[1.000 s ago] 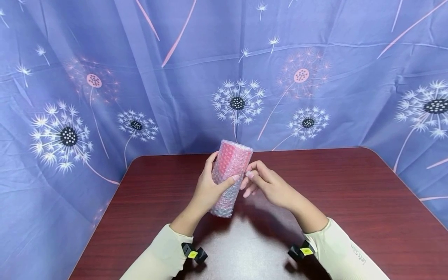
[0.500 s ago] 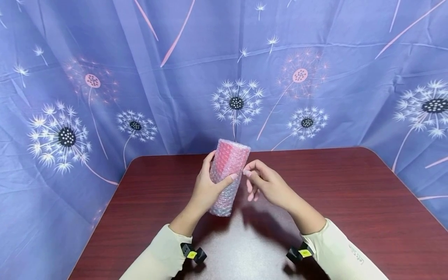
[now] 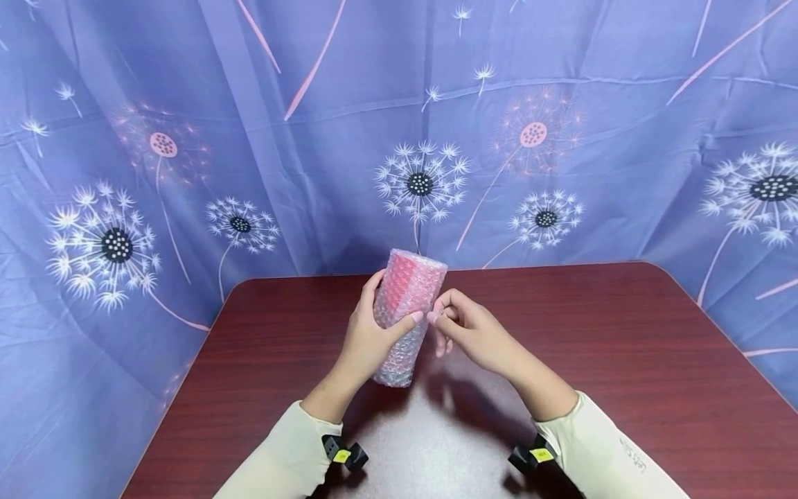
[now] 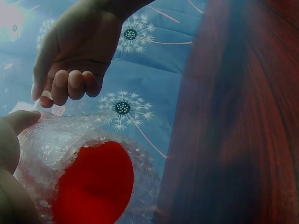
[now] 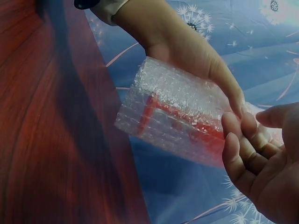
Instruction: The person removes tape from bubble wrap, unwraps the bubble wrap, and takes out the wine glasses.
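Note:
A tall roll of bubble wrap [image 3: 399,360] encloses a red object, held tilted above the table. Through its open end, the left wrist view shows a smooth red round face [image 4: 96,186]. My left hand [image 3: 368,339] grips the roll from the left, its thumb across the front and its other fingers mostly hidden behind. At the right edge of the wrap is my right hand [image 3: 476,333], thumb and index finger pinching at the edge near the left thumb tip. Its other fingers are curled loosely, as the right wrist view shows.
Under the hands is a dark red wood-grain table [image 3: 623,346] with rounded back corners. A blue curtain [image 3: 337,173] printed with dandelions hangs behind and at the sides. Each wrist carries a small black camera [image 3: 346,454].
My right hand drew slightly away from the roll, then came back against its edge, lower and nearer the left thumb. The roll shifted slightly left in my left hand's grip.

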Available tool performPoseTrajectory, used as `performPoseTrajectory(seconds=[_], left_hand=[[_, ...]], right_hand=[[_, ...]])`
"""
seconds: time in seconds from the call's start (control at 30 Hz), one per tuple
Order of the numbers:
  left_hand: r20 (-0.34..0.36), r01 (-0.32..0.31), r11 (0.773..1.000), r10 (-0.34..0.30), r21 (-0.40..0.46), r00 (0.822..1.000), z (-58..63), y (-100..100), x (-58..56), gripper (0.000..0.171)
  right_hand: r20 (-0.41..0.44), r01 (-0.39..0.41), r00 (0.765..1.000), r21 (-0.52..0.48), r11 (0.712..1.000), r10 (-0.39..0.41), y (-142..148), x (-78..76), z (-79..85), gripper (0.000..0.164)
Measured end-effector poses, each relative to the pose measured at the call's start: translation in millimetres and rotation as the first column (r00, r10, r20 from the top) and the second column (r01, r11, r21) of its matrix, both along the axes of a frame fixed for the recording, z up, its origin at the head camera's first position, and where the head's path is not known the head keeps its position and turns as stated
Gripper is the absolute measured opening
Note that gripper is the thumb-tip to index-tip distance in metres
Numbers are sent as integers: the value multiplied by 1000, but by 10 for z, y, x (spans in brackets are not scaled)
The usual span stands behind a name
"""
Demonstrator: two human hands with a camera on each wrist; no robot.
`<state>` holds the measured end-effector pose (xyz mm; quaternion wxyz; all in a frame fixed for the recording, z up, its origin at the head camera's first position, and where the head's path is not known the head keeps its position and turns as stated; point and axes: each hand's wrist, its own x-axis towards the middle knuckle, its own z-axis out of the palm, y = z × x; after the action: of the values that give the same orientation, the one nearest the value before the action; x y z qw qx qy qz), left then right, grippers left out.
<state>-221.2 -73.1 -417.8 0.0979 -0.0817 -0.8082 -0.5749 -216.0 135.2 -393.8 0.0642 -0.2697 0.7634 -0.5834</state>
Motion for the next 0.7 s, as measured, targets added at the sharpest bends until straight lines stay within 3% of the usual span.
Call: performPoseTrajectory(seconds=[0.3, 0.7], left_hand=[[9, 4, 1000, -4, 4, 1000, -25, 0, -3, 89], [30, 40, 999, -40, -1, 999, -41, 9, -19, 92]], right_hand=[[-15, 6, 1000, 0, 1000, -6, -1, -10, -16, 15], [67, -38, 997, -64, 997, 42, -21, -35, -40, 17]])
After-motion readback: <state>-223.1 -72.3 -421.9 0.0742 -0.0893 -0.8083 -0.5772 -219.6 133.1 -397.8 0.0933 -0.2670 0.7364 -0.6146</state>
